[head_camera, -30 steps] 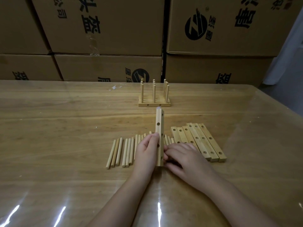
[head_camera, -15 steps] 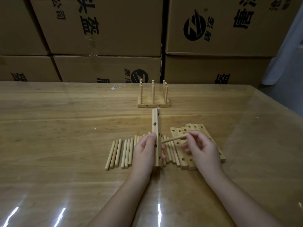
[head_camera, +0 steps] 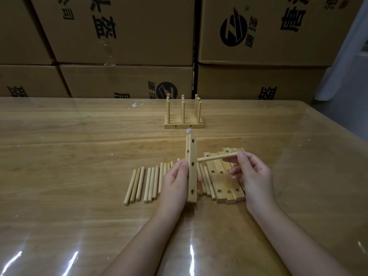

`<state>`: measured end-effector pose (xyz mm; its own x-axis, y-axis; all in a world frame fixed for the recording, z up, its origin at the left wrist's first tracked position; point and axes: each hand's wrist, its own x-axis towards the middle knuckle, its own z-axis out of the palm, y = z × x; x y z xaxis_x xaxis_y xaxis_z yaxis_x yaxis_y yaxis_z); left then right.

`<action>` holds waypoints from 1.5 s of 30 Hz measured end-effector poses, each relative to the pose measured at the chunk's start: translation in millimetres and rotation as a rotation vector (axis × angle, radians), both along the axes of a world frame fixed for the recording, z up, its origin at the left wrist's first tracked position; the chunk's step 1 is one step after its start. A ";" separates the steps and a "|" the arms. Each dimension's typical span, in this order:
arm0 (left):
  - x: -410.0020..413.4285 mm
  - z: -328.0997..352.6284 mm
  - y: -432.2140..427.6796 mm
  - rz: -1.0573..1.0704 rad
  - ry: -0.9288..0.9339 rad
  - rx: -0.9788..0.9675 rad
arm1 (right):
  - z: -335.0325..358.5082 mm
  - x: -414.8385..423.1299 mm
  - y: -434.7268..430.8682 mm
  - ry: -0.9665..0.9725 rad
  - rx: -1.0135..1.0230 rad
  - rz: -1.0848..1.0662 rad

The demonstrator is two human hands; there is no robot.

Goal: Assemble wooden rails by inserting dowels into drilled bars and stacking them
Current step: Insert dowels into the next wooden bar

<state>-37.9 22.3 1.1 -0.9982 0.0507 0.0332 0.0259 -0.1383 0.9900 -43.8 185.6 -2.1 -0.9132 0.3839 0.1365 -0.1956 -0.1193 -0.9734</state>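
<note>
Left hand (head_camera: 175,182) gripped a drilled bar (head_camera: 191,170), held upright over the table (head_camera: 79,156). Right hand (head_camera: 251,172) pinched a dowel (head_camera: 217,157) by its far end. The tip sat just beside a middle hole of the bar, not yet in. Loose dowels (head_camera: 143,184) lay left of the bar, spare bars (head_camera: 225,186) right of it, finished rails (head_camera: 183,120) well beyond it. Risk: the dowel was tilted, so it could jam or skid off the hole. A hard push could twist the bar in the one-hand grip.
</note>
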 end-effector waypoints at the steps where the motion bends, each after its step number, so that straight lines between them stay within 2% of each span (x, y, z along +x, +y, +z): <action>1: 0.2 -0.5 0.3 -0.006 0.008 -0.011 | 0.2 -0.1 0.3 0.003 -0.016 -0.002; 9: -1.6 -4.8 0.1 -0.034 0.031 -0.062 | 1.8 -2.9 3.6 0.003 -0.110 -0.033; 16: -1.9 -6.2 1.8 -0.036 0.063 -0.094 | 3.7 -1.4 2.6 0.044 -0.079 0.034; 22: -1.4 -9.8 3.4 -0.051 0.143 -0.182 | 3.6 0.8 -1.2 0.149 0.031 0.134; 24: -1.9 -12.0 3.9 -0.058 0.160 -0.201 | 2.8 0.5 -1.1 0.176 0.108 0.096; 28: -1.5 -13.9 2.6 -0.092 0.205 -0.215 | -0.2 1.0 1.0 0.193 0.505 -0.007; 30: 0.5 -12.8 2.5 -0.124 0.247 -0.225 | -2.1 0.7 1.1 0.223 0.628 -0.031; 36: 1.9 -12.7 4.8 -0.127 0.307 -0.271 | -2.5 0.9 1.5 0.273 0.734 -0.076; 41: 1.8 -16.7 5.9 -0.078 0.356 -0.403 | -1.3 1.9 1.9 0.360 0.957 -0.258; 45: 1.1 -16.3 5.6 -0.034 0.371 -0.440 | -0.9 3.0 -0.4 0.340 1.038 -0.304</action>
<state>-36.8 27.9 -15.2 -0.9214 0.1709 0.3492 0.3850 0.2774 0.8802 -40.7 185.2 -3.0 -0.6565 0.1403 0.7412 -0.3520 0.8121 -0.4654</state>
